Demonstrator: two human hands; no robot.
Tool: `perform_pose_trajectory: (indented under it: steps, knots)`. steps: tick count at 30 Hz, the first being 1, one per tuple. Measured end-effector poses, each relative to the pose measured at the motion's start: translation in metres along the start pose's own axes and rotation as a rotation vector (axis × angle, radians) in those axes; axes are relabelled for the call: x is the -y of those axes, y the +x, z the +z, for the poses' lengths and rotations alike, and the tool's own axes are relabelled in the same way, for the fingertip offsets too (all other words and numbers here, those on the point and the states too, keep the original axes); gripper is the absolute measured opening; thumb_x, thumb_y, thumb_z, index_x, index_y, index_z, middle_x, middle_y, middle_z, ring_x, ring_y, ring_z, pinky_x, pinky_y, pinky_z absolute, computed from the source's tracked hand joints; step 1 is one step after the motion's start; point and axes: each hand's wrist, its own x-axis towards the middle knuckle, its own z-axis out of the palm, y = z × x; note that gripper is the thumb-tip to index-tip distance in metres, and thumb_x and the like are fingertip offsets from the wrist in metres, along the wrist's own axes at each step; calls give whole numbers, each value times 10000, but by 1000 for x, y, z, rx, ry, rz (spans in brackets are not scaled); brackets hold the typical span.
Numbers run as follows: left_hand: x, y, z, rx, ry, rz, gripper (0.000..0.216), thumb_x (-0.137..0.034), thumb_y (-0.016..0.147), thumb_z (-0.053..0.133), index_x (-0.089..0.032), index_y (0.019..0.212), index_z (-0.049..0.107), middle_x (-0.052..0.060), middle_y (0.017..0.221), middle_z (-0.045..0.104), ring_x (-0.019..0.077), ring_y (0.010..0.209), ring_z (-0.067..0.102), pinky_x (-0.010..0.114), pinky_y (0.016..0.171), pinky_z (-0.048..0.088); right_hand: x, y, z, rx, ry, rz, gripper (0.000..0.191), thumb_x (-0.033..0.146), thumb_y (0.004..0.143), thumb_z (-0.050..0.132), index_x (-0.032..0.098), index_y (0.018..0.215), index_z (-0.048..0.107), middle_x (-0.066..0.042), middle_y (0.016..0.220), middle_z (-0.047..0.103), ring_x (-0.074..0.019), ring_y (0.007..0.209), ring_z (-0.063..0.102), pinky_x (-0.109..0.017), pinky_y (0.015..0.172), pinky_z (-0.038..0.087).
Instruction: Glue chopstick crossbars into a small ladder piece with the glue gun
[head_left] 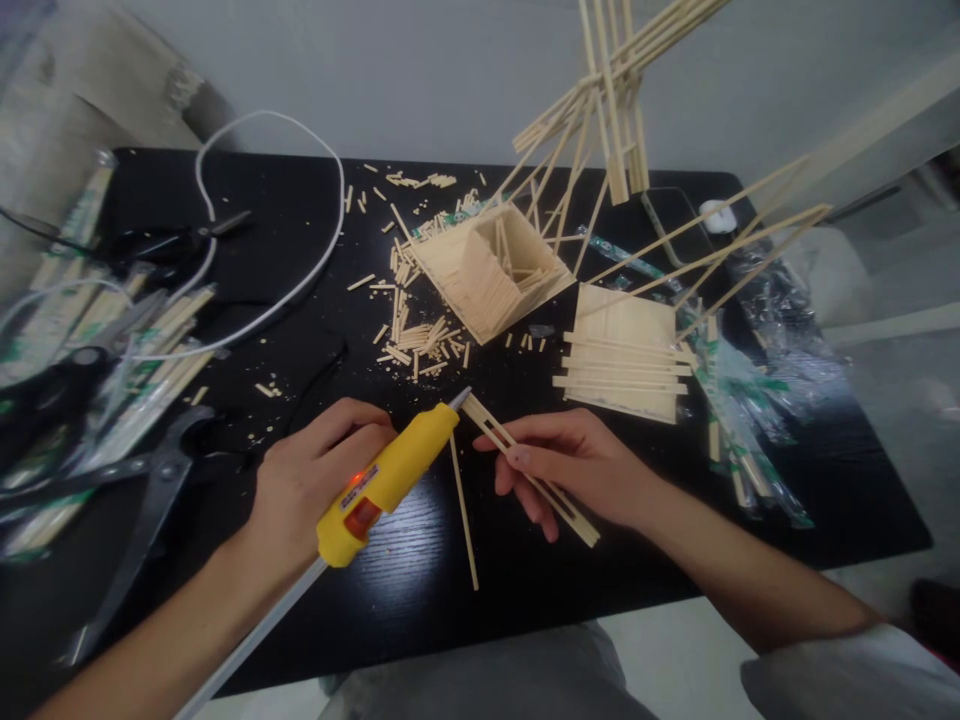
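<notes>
Above the table's (pixel 525 590) near half, a yellow glue gun (pixel 397 465) with an orange trigger slants, nozzle toward the far right corner, at one end of a frame (pixel 576 523): slim pale sticks, slotted between, held slanting to the near edge. A stick (pixel 464 515) lies between, pointing at that edge.

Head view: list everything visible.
Glue gun: one, yellow, left hand
Stick frame: one, beige, right hand
Loose stick: one, beige, between hands
Box on board: one, beige, centre
Slatted panel: one, beige, right
Stick structure: one, beige, back
Cut pieces: many, beige, by box
Wrapped sticks: many, beige, left
Wrappers: several, clear, right
Cable: one, white, left
Pliers: one, dark, left
Scissors: one, black, left
Small object: one, white, right
Slab: one, dark, right
Desk: one, black, underneath
Left hand, right hand: two, bare, foreground
</notes>
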Motion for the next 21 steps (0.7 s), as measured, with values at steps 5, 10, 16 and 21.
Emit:
perform_pose_trajectory:
  steps: [5,10,16,21]
  knots:
    - [2,0,4,37,-3,38,276,-302,1104,490,-222,1014,739,67,1074,752,183,839,735,286,670,557,0,0,1,-8,-5,0,287,332,1014,829,160,1242,854,-35,874,781,-96,602,681,-181,472,622]
    - [0,1,4,12,-18,31,279,-366,1106,495,-226,1015,719,77,1090,746,191,895,739,273,688,556,0,0,1,-6,-1,-6,272,328,1019,827,159,1231,855,-33,876,779,-93,601,684,-181,474,626]
    - [-6,3,4,100,-6,3,279,-299,1088,480,-216,1018,738,68,1085,754,186,902,731,269,735,560,0,1,1,-18,-14,15,302,368,1001,847,158,1218,851,-35,880,780,-94,594,676,-183,467,615]
    - [-2,3,7,79,-9,42,270,-228,1082,486,-211,967,729,56,1048,749,170,846,726,263,706,543,-2,2,1,-16,-19,19,291,380,997,851,154,1179,853,-33,872,781,-95,587,676,-188,466,615]
